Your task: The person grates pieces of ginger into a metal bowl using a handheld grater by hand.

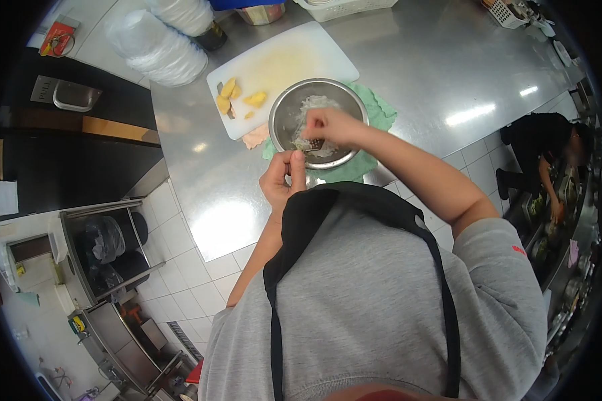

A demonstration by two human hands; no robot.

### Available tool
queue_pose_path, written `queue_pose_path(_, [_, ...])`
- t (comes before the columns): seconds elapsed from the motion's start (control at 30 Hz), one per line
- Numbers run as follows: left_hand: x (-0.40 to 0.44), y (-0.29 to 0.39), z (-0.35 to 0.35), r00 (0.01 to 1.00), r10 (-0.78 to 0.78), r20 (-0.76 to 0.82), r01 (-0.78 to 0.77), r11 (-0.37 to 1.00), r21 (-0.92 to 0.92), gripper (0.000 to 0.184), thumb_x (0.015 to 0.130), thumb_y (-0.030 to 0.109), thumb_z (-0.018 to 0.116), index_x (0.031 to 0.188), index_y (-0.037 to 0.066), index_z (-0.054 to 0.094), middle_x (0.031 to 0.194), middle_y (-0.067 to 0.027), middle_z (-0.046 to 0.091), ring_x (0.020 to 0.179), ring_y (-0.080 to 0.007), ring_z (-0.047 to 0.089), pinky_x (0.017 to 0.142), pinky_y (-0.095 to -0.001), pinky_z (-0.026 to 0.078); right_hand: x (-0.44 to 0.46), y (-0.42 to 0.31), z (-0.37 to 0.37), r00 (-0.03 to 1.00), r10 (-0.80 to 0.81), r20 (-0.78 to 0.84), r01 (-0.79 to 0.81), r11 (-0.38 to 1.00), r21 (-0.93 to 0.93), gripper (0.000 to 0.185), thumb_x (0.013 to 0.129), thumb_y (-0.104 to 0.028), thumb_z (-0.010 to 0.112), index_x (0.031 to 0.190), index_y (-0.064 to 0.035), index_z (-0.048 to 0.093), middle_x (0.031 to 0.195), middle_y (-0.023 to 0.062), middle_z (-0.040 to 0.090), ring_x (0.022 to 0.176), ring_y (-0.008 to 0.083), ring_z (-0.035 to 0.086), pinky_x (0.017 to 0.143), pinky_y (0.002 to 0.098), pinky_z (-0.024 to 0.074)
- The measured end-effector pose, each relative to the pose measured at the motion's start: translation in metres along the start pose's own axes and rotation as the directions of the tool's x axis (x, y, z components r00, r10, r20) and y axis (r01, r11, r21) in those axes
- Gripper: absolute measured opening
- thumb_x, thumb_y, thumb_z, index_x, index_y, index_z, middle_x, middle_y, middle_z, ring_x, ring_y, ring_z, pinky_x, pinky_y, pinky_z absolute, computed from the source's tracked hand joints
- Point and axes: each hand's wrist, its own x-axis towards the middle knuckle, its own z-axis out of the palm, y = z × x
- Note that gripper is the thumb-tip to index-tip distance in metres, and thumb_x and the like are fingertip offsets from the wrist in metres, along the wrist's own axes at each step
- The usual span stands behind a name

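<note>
A steel bowl point(279, 139) stands on a green cloth point(379, 110), with whitish shredded stuff point(319, 102) inside. Over the bowl's near left rim, my left hand point(284, 176) is closed, thumb against fingers, at the end of a small metal grater point(316, 144). My right hand point(329, 127) is closed above the grater, its fingers pinched round something too small to make out. Beside the bowl lies a white cutting board point(328, 50) bearing yellow peeled pieces point(255, 99) at its left end.
Stacks of plastic-wrapped containers point(155, 50) stand at the steel table's point(421, 53) back left. A white basket point(344, 8) is at the back edge. Another person point(538, 150) works at a counter on the right. Dark cabinets point(53, 147) are on the left.
</note>
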Motion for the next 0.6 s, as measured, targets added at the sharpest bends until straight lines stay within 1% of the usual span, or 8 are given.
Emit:
queue_pose_path(0.03, [0.0, -0.001, 0.0, 1.0, -0.002, -0.009, 0.001, 1.0, -0.008, 0.014, 0.084, 0.011, 0.058, 0.074, 0.001, 0.058, 0.056, 0.0002, 0.053, 0.052, -0.0037, 0.043, 0.051, -0.0189, 0.036, -0.004, -0.004, 0.003, 0.999, -0.013, 0.049, 0.007, 0.992, 0.124, 0.025, 0.071, -0.023, 0.068, 0.069, -0.0049, 0.052, 0.063, 0.0075, 0.054, 0.057, 0.0168, 0.052, 0.053, 0.0311, 0.0407])
queue_pose_path(0.07, [-0.001, -0.002, 0.0, 1.0, -0.006, -0.014, 0.006, 1.0, -0.01, 0.014, 0.084, 0.011, 0.058, 0.074, 0.001, 0.058, 0.056, 0.0002, 0.053, 0.052, -0.0037, 0.043, 0.051, -0.0189, 0.036, -0.002, -0.001, 0.003, 0.998, -0.011, 0.055, 0.004, 0.993, 0.122, 0.025, 0.071, -0.023, 0.068, 0.069, -0.0049, 0.052, 0.063, 0.0075, 0.054, 0.057, 0.0168, 0.052, 0.053, 0.0311, 0.0407])
queue_pose_path(0.2, [-0.005, -0.004, 0.0, 1.0, -0.012, 0.011, 0.012, 1.0, 0.028, 0.014, 0.084, 0.011, 0.058, 0.075, 0.001, 0.058, 0.057, 0.0001, 0.053, 0.052, -0.0038, 0.043, 0.051, -0.019, 0.036, 0.008, 0.012, 0.003, 0.998, 0.013, -0.061, -0.017, 0.998, -0.055, 0.026, 0.071, -0.024, 0.068, 0.068, -0.0054, 0.051, 0.064, 0.007, 0.055, 0.06, 0.0192, 0.053, 0.054, 0.0325, 0.0409])
queue_pose_path(0.27, [-0.003, -0.002, 0.001, 1.0, -0.017, 0.001, 0.017, 1.0, 0.003, 0.014, 0.083, 0.011, 0.058, 0.075, 0.001, 0.059, 0.057, 0.0, 0.053, 0.052, -0.0038, 0.043, 0.051, -0.019, 0.036, 0.012, 0.014, 0.002, 0.995, -0.074, -0.071, 0.068, 0.994, -0.081, 0.026, 0.076, -0.02, 0.066, 0.066, -0.0048, 0.046, 0.056, 0.0007, 0.046, 0.053, 0.0088, 0.041, 0.046, 0.0272, 0.0338])
queue_pose_path(0.3, [-0.004, -0.001, 0.001, 1.0, -0.024, -0.001, 0.024, 1.0, 0.016, 0.013, 0.083, 0.011, 0.058, 0.075, 0.0, 0.059, 0.057, 0.0001, 0.053, 0.052, -0.0039, 0.043, 0.051, -0.019, 0.036, 0.013, 0.016, 0.002, 0.995, -0.074, -0.071, 0.068, 0.994, -0.082, 0.026, 0.076, -0.02, 0.066, 0.066, -0.0048, 0.046, 0.056, 0.0007, 0.046, 0.053, 0.0088, 0.041, 0.046, 0.0272, 0.0338])
queue_pose_path(0.4, [-0.005, -0.001, 0.002, 1.0, -0.023, -0.012, 0.024, 0.999, 0.047, 0.013, 0.083, 0.011, 0.058, 0.075, 0.0, 0.059, 0.057, 0.0004, 0.052, 0.051, -0.0038, 0.043, 0.05, -0.0191, 0.036, 0.016, 0.021, 0.005, 0.995, -0.071, -0.067, 0.065, 0.994, -0.093, 0.027, 0.075, -0.02, 0.065, 0.066, -0.0047, 0.046, 0.056, 0.0025, 0.047, 0.052, 0.0119, 0.042, 0.047, 0.0291, 0.0346])
queue_pose_path(0.47, [-0.005, -0.001, 0.003, 1.0, -0.005, -0.009, 0.006, 0.998, 0.059, 0.013, 0.083, 0.011, 0.058, 0.075, 0.0, 0.059, 0.056, 0.0007, 0.052, 0.051, -0.0037, 0.042, 0.05, -0.0191, 0.036, 0.021, 0.022, 0.003, 0.984, -0.114, -0.135, 0.073, 0.958, -0.276, 0.027, 0.075, -0.021, 0.065, 0.066, -0.0045, 0.046, 0.056, 0.0054, 0.048, 0.052, 0.016, 0.044, 0.049, 0.0314, 0.0358])
queue_pose_path(0.6, [-0.005, -0.002, 0.002, 1.0, -0.012, -0.005, 0.012, 0.999, 0.043, 0.014, 0.083, 0.011, 0.059, 0.074, 0.001, 0.058, 0.055, 0.0014, 0.051, 0.051, -0.0034, 0.042, 0.05, -0.019, 0.036, 0.029, 0.031, 0.004, 0.984, -0.112, -0.136, 0.073, 0.963, -0.26, 0.027, 0.074, -0.022, 0.064, 0.066, -0.0043, 0.046, 0.057, 0.0077, 0.049, 0.053, 0.0189, 0.046, 0.05, 0.033, 0.0365])
